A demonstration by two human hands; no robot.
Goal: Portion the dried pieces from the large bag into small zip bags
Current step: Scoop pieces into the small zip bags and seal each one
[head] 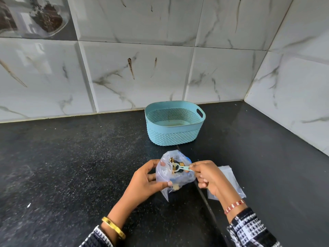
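Observation:
A clear large plastic bag stands open on the black counter, with dark and tan dried pieces inside. My left hand grips the bag's left side, thumb on the front, fingers behind the rim. My right hand pinches a small pale-green plastic tongs, whose looped tip reaches into the bag's mouth among the pieces. A flat stack of small clear zip bags lies on the counter under and right of my right hand.
A light-blue perforated basket with handle cut-outs stands behind the bag, near the tiled wall. Marble-look tiles form the back wall and the right wall. A counter seam runs diagonally under my right hand.

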